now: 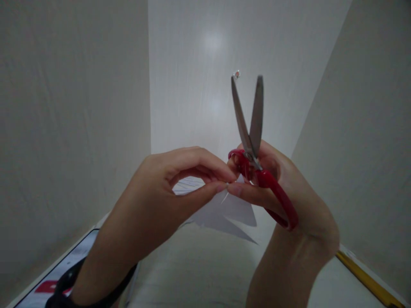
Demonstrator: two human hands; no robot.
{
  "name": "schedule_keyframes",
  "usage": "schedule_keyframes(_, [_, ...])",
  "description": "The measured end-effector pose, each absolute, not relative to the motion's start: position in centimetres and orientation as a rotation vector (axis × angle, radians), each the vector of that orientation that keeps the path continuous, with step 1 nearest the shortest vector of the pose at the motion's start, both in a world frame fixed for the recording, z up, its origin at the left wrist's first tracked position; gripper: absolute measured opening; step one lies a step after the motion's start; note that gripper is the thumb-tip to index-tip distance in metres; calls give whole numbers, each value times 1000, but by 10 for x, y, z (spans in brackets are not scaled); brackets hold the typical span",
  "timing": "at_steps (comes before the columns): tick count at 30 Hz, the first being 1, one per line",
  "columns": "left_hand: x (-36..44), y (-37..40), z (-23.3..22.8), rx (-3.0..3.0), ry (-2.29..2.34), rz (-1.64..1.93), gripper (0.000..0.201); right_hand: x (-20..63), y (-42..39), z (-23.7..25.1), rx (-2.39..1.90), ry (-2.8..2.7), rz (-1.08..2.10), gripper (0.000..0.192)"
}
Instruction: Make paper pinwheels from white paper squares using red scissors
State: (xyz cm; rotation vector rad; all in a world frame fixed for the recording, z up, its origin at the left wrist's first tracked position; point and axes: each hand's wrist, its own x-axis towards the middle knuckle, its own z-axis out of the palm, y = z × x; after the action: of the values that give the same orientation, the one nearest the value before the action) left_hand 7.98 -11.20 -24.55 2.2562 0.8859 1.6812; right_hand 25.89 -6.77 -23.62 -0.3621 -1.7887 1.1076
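Left hand (pixel 167 188) pinches paper (pixel 224 211); right hand (pixel 282 184) seemingly grips scissors (pixel 253 145).

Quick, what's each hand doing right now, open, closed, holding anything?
Left hand: closed, pinching the folded white paper.
Right hand: closed on the red scissors, blades parted and pointing up, fingertips also touching the paper.

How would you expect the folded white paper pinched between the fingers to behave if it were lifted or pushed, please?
The folded white paper looks thin and probably very light. Its pointed flaps hang below the left hand, so it is likely floppy away from the creases. The open red scissors in the right hand sit close, and it would probably tear easily.
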Motion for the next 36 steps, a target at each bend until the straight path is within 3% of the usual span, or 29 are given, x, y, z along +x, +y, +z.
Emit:
schedule_keyframes(11, [83,-113,-244,2208,977,1698,19,260,-59,-237,-296,-1726,949,10])
schedule_keyframes(19, [81,-112,-244,2211,1025,1711,17,274,-35,-242,-224,-1477,1038,7])
schedule_keyframes(28, [83,-102,-248,2093,944,1725,15,272,-51,-241,-355,-1644,887,7])
schedule_keyframes(36, [92,-92,-260,1979,810,1783,6,248,-64,-233,-566,-1772,861,36])
